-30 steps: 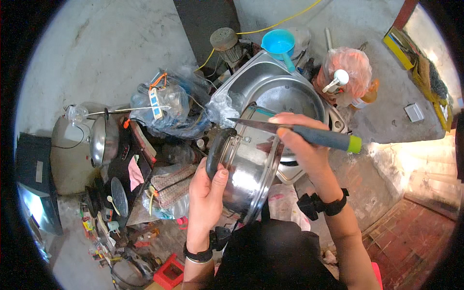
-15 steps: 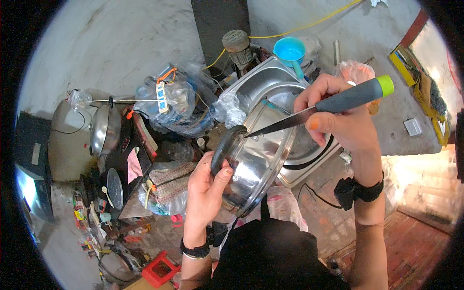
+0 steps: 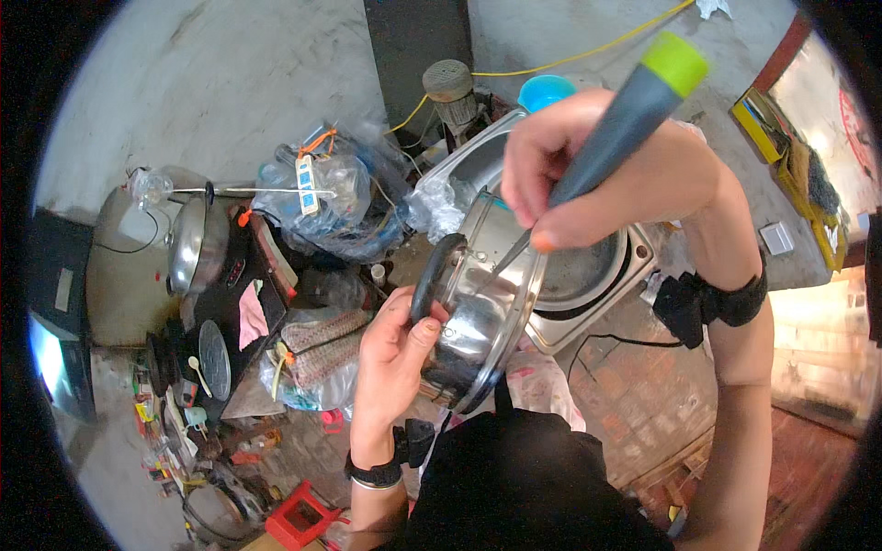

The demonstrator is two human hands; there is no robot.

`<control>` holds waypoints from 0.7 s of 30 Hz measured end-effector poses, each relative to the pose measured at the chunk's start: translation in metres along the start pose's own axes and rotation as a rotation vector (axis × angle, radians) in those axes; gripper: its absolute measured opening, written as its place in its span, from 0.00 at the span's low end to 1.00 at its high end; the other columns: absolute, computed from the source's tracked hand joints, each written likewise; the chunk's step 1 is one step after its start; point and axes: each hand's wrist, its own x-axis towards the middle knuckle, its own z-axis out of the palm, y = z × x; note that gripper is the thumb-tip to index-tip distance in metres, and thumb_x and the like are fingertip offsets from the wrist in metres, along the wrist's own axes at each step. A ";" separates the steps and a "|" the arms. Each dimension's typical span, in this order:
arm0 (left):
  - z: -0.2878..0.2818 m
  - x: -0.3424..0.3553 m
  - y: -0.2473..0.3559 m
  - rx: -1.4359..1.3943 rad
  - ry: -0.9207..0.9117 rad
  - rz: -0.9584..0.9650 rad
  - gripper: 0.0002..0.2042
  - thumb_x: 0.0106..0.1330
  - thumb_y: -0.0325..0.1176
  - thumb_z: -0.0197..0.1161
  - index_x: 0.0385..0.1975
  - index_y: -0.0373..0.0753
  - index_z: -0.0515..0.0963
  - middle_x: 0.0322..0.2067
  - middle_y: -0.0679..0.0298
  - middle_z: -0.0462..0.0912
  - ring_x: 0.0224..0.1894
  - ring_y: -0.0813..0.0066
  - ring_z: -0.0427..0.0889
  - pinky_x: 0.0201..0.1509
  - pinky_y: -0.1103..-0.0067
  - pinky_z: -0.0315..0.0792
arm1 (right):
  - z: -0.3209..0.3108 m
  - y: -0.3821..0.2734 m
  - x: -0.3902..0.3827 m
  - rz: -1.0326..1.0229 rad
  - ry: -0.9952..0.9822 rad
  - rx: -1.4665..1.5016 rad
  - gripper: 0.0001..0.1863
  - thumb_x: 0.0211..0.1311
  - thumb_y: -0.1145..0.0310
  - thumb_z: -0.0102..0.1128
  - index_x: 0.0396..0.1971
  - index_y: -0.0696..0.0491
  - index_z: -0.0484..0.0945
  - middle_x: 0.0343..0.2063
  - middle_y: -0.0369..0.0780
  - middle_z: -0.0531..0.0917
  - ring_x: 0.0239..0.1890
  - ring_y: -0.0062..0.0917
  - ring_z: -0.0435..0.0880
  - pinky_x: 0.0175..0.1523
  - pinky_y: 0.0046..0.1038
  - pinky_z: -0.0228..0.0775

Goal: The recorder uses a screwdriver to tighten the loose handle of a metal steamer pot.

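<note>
Steel pot: left hand grip clamped on its rim; right hand clamps screwdriver (tip inside).

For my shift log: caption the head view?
Left hand steadies shiny steel pot; right hand works grey green-capped screwdriver inside.

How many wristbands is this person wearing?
2: a black band on the left wrist below the hand gripping the steel pot, and another black band on the right wrist.

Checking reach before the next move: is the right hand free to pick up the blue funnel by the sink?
Probably not: the right hand is wrapped around the grey-handled tool, and the left hand grips the steel pot. The blue funnel itself looks uncovered.
</note>
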 end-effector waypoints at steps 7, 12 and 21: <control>-0.003 -0.004 0.006 0.075 0.018 0.011 0.10 0.67 0.34 0.53 0.36 0.32 0.74 0.35 0.67 0.71 0.30 0.84 0.66 0.32 0.87 0.61 | 0.020 -0.012 0.022 -0.118 -0.090 -0.070 0.12 0.41 0.79 0.56 0.31 0.57 0.71 0.26 0.34 0.80 0.28 0.13 0.76 0.33 0.17 0.67; -0.001 -0.006 0.007 -0.006 0.050 -0.056 0.10 0.69 0.34 0.51 0.36 0.34 0.74 0.34 0.71 0.71 0.27 0.88 0.64 0.29 0.88 0.59 | 0.026 -0.011 0.022 -0.099 0.033 0.159 0.16 0.47 0.70 0.59 0.36 0.60 0.71 0.28 0.40 0.82 0.34 0.22 0.81 0.41 0.21 0.71; 0.005 -0.005 0.002 -0.097 0.017 -0.105 0.10 0.69 0.35 0.50 0.38 0.35 0.73 0.34 0.72 0.71 0.26 0.90 0.65 0.27 0.89 0.61 | 0.081 -0.006 0.051 -0.069 0.407 0.489 0.18 0.61 0.53 0.57 0.27 0.54 0.73 0.14 0.27 0.65 0.14 0.11 0.64 0.19 0.18 0.57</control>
